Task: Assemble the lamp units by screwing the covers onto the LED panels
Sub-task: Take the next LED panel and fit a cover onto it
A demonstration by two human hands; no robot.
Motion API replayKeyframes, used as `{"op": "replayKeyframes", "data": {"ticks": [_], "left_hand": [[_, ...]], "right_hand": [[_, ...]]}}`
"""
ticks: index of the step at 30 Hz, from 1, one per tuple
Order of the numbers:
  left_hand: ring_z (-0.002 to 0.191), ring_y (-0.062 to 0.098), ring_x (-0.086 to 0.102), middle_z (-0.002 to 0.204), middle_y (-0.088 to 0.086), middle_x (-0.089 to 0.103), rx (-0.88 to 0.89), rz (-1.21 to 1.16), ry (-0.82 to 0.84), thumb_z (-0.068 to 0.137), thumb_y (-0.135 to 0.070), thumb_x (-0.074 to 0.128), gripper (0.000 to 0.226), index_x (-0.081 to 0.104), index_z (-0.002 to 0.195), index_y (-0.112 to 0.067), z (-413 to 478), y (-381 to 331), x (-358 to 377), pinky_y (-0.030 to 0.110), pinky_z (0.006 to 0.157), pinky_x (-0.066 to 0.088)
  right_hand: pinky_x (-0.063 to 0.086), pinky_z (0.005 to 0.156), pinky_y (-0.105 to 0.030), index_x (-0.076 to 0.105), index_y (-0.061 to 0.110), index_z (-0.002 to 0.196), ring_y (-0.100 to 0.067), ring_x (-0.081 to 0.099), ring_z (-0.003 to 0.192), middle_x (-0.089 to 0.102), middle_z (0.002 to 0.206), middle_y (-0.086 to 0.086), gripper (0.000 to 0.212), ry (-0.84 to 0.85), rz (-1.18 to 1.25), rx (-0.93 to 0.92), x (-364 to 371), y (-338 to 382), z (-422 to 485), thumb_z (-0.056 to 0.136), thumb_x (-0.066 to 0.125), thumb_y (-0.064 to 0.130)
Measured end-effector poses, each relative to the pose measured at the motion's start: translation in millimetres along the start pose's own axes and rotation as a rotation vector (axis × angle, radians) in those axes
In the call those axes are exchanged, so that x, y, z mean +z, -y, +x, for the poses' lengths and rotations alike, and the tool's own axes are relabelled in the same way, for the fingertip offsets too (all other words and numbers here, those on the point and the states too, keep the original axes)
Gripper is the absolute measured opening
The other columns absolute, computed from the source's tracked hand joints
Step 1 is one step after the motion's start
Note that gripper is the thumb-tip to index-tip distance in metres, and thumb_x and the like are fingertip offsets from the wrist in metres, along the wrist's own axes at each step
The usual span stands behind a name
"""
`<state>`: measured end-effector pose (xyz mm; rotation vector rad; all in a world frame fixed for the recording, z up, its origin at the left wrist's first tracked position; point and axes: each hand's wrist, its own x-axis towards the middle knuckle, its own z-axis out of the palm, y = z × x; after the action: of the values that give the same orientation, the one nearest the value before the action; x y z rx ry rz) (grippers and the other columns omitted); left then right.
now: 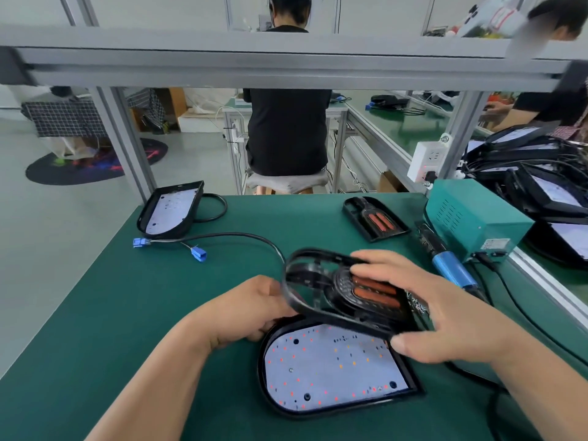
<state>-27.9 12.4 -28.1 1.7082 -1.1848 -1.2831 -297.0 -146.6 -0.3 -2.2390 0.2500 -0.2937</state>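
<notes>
Black cover point(346, 300) tilted over LED panel point(331, 374); left hand point(251, 310), right hand point(445, 313), fingers point(378, 259) clasping it

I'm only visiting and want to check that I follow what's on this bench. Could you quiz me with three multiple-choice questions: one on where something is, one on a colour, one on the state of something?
1. Where does the spare cover lie?
A) on the green mat, left of the teal power box
B) on the floor
C) on a stool

2. What colour is the grip of the electric screwdriver?
A) red
B) blue
C) yellow

3. How does the held cover stand to the near LED panel?
A) screwed flat onto it
B) tilted over it, gripped by both hands
C) lying beside it, untouched

Answers:
1 A: it lies flat on the mat near the box.
2 B: the grip is plainly blue.
3 B: the left hand and right hand hold its edges, and the panel's white face shows beneath.
</notes>
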Motion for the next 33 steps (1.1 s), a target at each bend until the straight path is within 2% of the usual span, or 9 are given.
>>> {"op": "replayKeyframes", "data": {"ticks": [2, 5, 8, 11, 15, 21, 25, 29, 33], "left_hand": [[0.054, 0.013, 0.014, 0.062, -0.006, 0.019, 0.013, -0.002, 0.015, 0.095, -0.036, 0.069, 0.033, 0.054, 0.067, -0.026, 0, 0, 0, 0.021, 0.046, 0.015], [0.053, 0.013, 0.014, 0.061, -0.005, 0.021, 0.04, 0.004, 0.024, 0.088, -0.04, 0.065, 0.036, 0.048, 0.061, -0.025, 0, -3, 1, 0.023, 0.048, 0.013], [0.053, 0.012, 0.015, 0.061, -0.007, 0.024, 0.014, -0.063, 0.054, 0.081, -0.043, 0.062, 0.028, 0.053, 0.064, -0.022, 1, -6, 2, 0.023, 0.048, 0.012], [0.056, 0.011, 0.017, 0.067, -0.008, 0.027, -0.012, -0.13, 0.085, 0.088, -0.061, 0.059, 0.053, 0.079, 0.089, -0.012, 2, -5, 2, 0.021, 0.045, 0.016], [0.057, 0.014, 0.02, 0.065, -0.002, 0.027, 0.062, 0.019, 0.1, 0.082, -0.068, 0.069, 0.08, 0.063, 0.095, 0.011, 1, 1, 2, 0.023, 0.048, 0.018], [0.056, 0.003, 0.043, 0.068, -0.011, 0.061, 0.116, 0.133, 0.104, 0.086, -0.045, 0.077, 0.026, 0.082, 0.095, -0.021, 2, 0, 0, 0.017, 0.05, 0.031], [0.054, 0.005, 0.038, 0.054, -0.012, 0.046, 0.148, 0.198, 0.071, 0.085, -0.036, 0.076, 0.017, 0.08, 0.089, -0.02, 4, 1, 3, 0.014, 0.052, 0.031], [0.056, 0.011, 0.033, 0.057, -0.006, 0.041, 0.15, 0.222, 0.04, 0.082, -0.039, 0.077, 0.021, 0.079, 0.086, -0.019, 7, 4, 5, 0.019, 0.052, 0.028], [0.057, 0.009, 0.037, 0.059, -0.005, 0.045, 0.142, 0.202, 0.021, 0.08, -0.041, 0.08, 0.025, 0.079, 0.086, -0.017, 9, 6, 5, 0.016, 0.055, 0.033]], "right_hand": [[0.039, 0.122, -0.034, 0.058, 0.027, 0.151, -0.005, 0.05, 0.14, 0.048, 0.158, 0.006, 0.089, 0.01, 0.089, 0.103, 1, -2, 11, 0.067, 0.082, 0.019], [0.035, 0.119, -0.018, 0.065, 0.051, 0.138, 0.008, 0.047, 0.141, 0.04, 0.168, 0.008, 0.063, 0.098, -0.088, 0.085, 2, -12, 10, 0.087, 0.083, 0.019], [0.034, 0.126, -0.035, 0.047, 0.037, 0.159, -0.013, 0.033, 0.157, 0.025, 0.174, 0.004, 0.095, 0.204, -0.307, -0.08, 0, -30, -17, 0.071, 0.084, 0.037], [0.032, 0.117, -0.055, 0.04, 0.038, 0.162, -0.026, 0.02, 0.161, 0.02, 0.176, 0.002, 0.1, 0.223, -0.362, -0.142, 9, -47, -15, 0.073, 0.083, 0.054], [0.031, 0.115, -0.056, 0.041, 0.045, 0.16, -0.032, 0.018, 0.161, 0.023, 0.175, 0.0, 0.1, 0.203, -0.486, -0.22, 16, -58, -9, 0.069, 0.079, 0.06], [0.029, 0.121, -0.048, 0.033, 0.056, 0.16, -0.007, 0.011, 0.162, 0.017, 0.174, 0.023, 0.079, 0.248, -0.464, -0.228, 22, -38, -5, 0.092, 0.067, 0.074], [0.024, 0.129, -0.035, 0.041, 0.053, 0.158, 0.002, 0.016, 0.159, 0.019, 0.167, 0.033, 0.068, 0.267, -0.502, -0.274, 20, -23, -2, 0.097, 0.071, 0.05], [0.024, 0.128, -0.03, 0.038, 0.06, 0.156, 0.003, 0.02, 0.158, 0.021, 0.168, 0.034, 0.063, 0.325, -0.369, -0.225, 17, -13, 0, 0.099, 0.064, 0.061], [0.035, 0.121, -0.04, 0.059, 0.051, 0.144, -0.004, 0.043, 0.148, 0.052, 0.156, 0.021, 0.055, -0.047, -0.034, 0.031, -4, -15, -8, 0.093, 0.067, 0.068]]}}
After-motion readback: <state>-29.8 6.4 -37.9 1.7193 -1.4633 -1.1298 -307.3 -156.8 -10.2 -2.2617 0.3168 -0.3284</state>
